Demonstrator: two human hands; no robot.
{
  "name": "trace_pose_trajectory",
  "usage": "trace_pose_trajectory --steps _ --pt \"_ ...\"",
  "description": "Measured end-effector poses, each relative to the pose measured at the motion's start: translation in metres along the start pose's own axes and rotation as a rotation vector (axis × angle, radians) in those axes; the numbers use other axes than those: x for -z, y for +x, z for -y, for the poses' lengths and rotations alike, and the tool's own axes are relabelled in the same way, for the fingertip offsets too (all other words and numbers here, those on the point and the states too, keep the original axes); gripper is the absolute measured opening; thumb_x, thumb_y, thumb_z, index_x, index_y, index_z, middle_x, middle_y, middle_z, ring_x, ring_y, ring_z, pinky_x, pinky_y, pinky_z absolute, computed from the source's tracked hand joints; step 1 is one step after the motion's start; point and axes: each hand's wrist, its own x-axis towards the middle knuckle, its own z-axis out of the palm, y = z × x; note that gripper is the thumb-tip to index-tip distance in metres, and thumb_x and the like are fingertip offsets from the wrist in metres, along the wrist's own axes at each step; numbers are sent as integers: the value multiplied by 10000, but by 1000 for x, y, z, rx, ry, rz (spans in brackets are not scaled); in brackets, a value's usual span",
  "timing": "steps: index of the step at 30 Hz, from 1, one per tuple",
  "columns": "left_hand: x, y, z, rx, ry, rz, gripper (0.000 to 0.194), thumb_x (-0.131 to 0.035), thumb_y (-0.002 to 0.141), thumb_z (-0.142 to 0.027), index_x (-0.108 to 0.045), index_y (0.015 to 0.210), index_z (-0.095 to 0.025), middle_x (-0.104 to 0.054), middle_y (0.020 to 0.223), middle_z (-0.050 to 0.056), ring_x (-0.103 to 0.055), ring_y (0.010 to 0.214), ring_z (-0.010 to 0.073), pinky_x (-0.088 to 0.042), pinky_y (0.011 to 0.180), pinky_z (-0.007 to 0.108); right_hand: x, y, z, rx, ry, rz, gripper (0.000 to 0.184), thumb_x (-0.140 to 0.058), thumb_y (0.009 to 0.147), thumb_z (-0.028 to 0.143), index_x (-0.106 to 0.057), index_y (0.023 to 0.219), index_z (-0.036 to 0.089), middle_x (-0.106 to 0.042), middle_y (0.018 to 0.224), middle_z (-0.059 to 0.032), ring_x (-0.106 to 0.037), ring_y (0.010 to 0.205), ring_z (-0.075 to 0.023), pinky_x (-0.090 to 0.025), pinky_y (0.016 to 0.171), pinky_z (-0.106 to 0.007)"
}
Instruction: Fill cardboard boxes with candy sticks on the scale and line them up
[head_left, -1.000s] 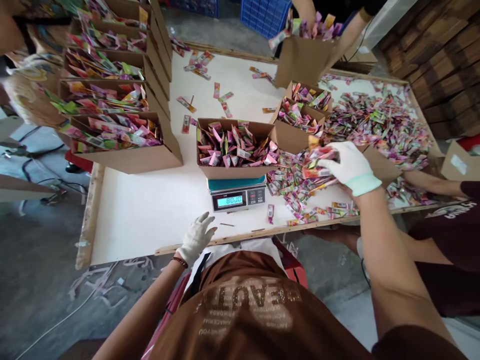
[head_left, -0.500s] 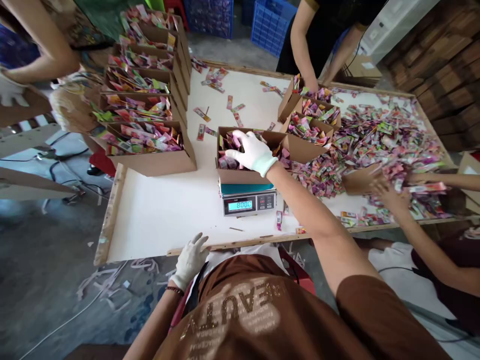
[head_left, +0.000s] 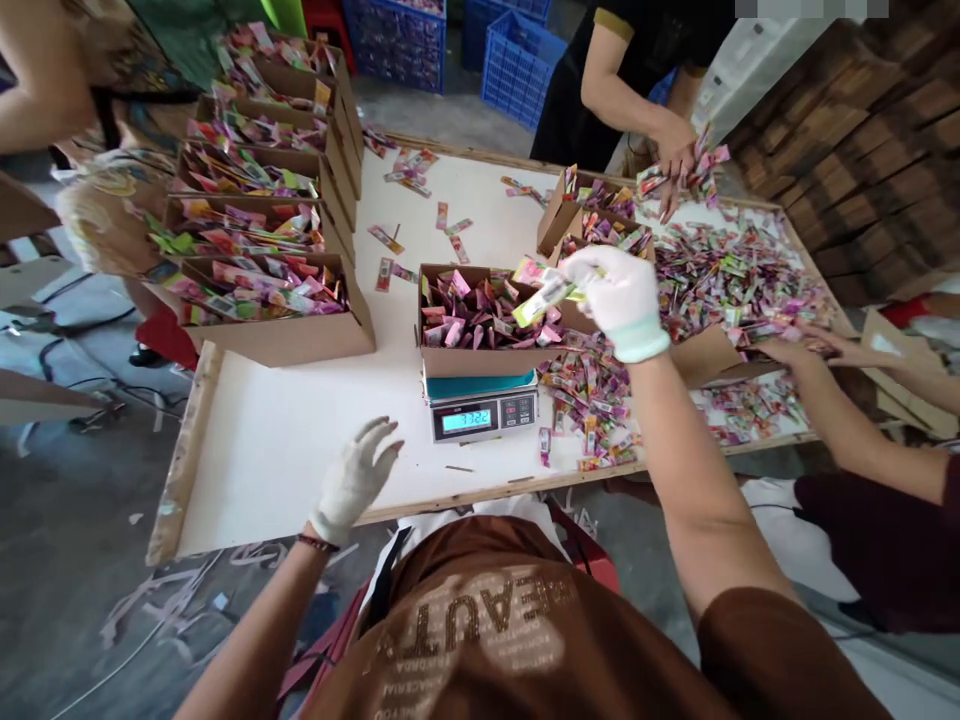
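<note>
My right hand (head_left: 619, 295), in a white glove, is closed on a few coloured sachets (head_left: 544, 288) held just above the right side of a cardboard box (head_left: 480, 358) full of sachets. That box sits on a small digital scale (head_left: 484, 412) with a lit display. My left hand (head_left: 354, 478), also gloved, hovers open with spread fingers over the near edge of the white table (head_left: 300, 440), left of the scale, holding nothing.
Several filled sachet boxes (head_left: 277, 335) are stacked at the left. A loose heap of sachets (head_left: 739, 275) covers the table's right side, with more boxes (head_left: 592, 225) behind. Another person's hand (head_left: 795, 350) reaches in from the right; a person (head_left: 679, 150) across handles sachets. Blue crates (head_left: 517, 60) stand beyond.
My right hand went from the loose heap into the box on the scale, then lifted out to the right holding sachets. The scale reading dropped. My left hand rose slightly.
</note>
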Motion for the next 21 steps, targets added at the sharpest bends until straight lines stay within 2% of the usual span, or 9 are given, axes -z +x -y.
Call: trace_pose_trajectory --steps 2,3,6,8,11,13,16,19,21 --pt "23 37 -22 -63 -6 -73 341 -568 985 -424 -664 1195 -173 -699 1292 138 -682 1196 263 -563 1071 445 39 -18 -5 -36 -43 -72 290 -607 953 474 -764 995 234 -733 846 -42 -609 549 -159 -495 486 -322" --pt "34 54 -33 -76 -1 -128 339 -579 983 -420 -662 1198 -172 -704 1279 136 -680 1192 257 -556 1075 442 58 -28 -10 -47 -110 -95 302 -587 967 504 -762 1009 262 -734 854 -46 -630 575 -181 -520 501 -353" --pt "61 93 -68 -151 23 -227 300 -589 980 -398 -676 1162 -176 -719 1232 125 -665 1208 242 -532 1098 434 104 -53 -35 -78 -439 -94 296 -592 953 567 -744 1069 340 -712 1005 -85 -714 832 -285 -612 741 -529" --pt "73 111 -90 -208 36 -272 269 -594 977 -384 -694 1109 -172 -727 1212 120 -673 1184 233 -541 1073 415 115 -62 -51 -88 -554 -68 380 -681 887 573 -707 1199 357 -637 1206 -113 -707 963 -323 -599 859 -578" --pt "78 129 -121 -315 29 -322 227 -622 962 -334 -709 1100 -176 -724 1227 108 -690 1140 219 -563 1020 381 92 -61 -61 -75 -443 34 587 -726 854 578 -626 1357 293 -544 1330 -137 -703 859 -268 -609 824 -511" --pt "76 137 -139 -387 11 -325 204 -639 949 -296 -715 1110 -196 -723 1229 88 -693 1130 211 -569 1003 361 59 -54 -57 -20 -415 152 637 -716 868 602 -612 1379 236 -552 1333 -142 -687 793 -225 -595 830 -470" --pt "69 143 -160 -409 19 -279 193 -625 946 -283 -715 1096 -204 -719 1232 79 -687 1138 211 -571 986 352 5 -40 -44 1 -572 314 709 -709 853 674 -609 1387 220 -577 1296 -147 -678 848 -258 -551 770 -421" --pt "62 142 -169 -394 50 -238 208 -589 957 -292 -709 1097 -196 -707 1260 92 -678 1161 219 -566 987 361 -31 -30 -41 -35 -751 434 410 -640 951 561 -718 1153 213 -611 1193 -143 -668 911 -269 -472 698 -335" --pt "60 140 -169 -383 62 -232 219 -580 961 -298 -708 1105 -194 -706 1265 96 -679 1165 222 -564 989 366 -40 -26 -47 -7 -771 479 280 -550 1027 404 -735 999 195 -638 1139 -139 -661 937 -245 -436 687 -305"
